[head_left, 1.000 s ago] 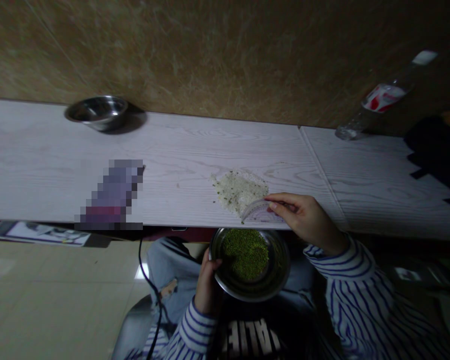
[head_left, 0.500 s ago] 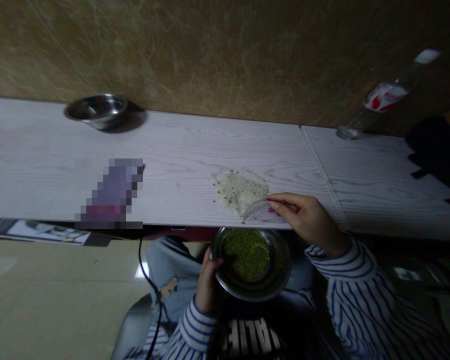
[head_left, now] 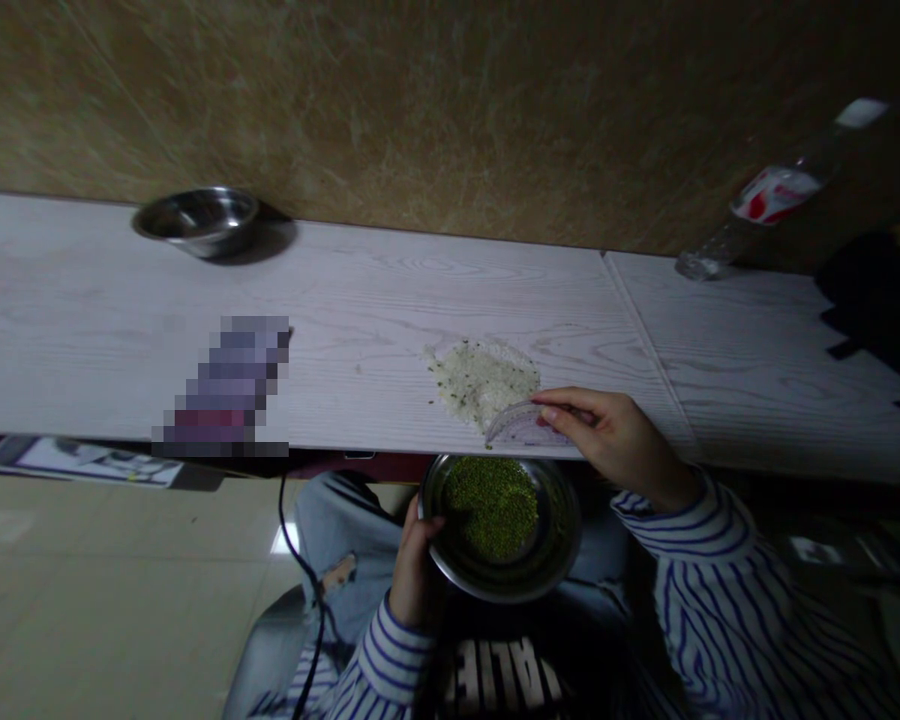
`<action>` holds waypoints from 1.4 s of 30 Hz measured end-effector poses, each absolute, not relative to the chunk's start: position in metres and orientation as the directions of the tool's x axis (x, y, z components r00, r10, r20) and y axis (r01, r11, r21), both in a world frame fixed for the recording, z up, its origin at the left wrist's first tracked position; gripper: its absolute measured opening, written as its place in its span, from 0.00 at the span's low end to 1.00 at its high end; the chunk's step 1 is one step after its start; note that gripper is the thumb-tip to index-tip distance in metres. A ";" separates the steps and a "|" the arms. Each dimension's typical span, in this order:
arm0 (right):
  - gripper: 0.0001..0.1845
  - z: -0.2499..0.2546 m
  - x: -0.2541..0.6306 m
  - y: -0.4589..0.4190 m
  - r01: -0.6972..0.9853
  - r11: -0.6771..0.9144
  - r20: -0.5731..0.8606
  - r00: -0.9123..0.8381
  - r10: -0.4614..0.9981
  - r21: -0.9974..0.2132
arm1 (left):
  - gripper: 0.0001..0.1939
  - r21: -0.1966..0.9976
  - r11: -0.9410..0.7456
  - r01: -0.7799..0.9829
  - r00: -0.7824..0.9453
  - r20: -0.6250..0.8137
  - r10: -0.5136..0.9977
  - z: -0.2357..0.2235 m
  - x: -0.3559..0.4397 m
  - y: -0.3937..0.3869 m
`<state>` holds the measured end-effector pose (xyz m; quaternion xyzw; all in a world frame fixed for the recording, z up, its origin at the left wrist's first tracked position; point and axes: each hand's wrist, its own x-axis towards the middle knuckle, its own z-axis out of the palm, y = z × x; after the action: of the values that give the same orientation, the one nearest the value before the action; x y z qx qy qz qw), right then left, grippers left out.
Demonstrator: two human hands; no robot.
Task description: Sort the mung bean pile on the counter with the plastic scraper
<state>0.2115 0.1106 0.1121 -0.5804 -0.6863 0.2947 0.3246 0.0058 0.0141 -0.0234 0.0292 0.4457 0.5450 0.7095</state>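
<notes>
My left hand [head_left: 414, 565] grips the left rim of a metal bowl [head_left: 562, 545], just below the table's front edge. Green mung beans [head_left: 495, 510] lie in that bowl. Between the thumb and fingers of my right hand [head_left: 607, 430] is a clear plastic protractor [head_left: 521, 425], its curved edge turned toward a pile of white rice [head_left: 484, 380]. The pile is spread on the table near the front edge, with scattered green beans in it. A bean or two sits by the protractor's left tip.
A second metal bowl [head_left: 199, 225] stands at the back left by the wall. A pixelated flat object [head_left: 229, 385] lies on the table [head_left: 360, 310] left of the rice. At the back right is a clear bottle [head_left: 776, 195], with a dark item [head_left: 877, 310] beside it. A black cable [head_left: 300, 560] hangs below.
Both hands, the protractor and the bowl of beans stay nearly in place. The view has shifted very slightly.
</notes>
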 end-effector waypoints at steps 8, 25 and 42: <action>0.12 0.116 0.220 0.106 0.597 0.133 0.094 -0.095 0.991 -0.791 | 0.25 0.506 0.425 -0.751 0.033 -0.613 0.789 -0.012 0.005 0.016; 0.12 0.107 0.218 0.093 0.563 0.097 0.075 -0.063 0.995 -0.821 | 0.26 0.575 0.396 -0.716 0.007 -0.561 0.827 -0.008 0.007 0.017; 0.16 0.090 0.214 0.097 0.579 0.128 0.182 0.037 0.983 -0.805 | 0.27 0.546 0.403 -0.734 0.009 -0.586 0.810 -0.004 0.005 0.020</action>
<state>0.2142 0.0967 0.0898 -0.6068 -0.6433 0.2605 0.3875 0.0049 0.0200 -0.0044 0.0427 0.4461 0.5445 0.7090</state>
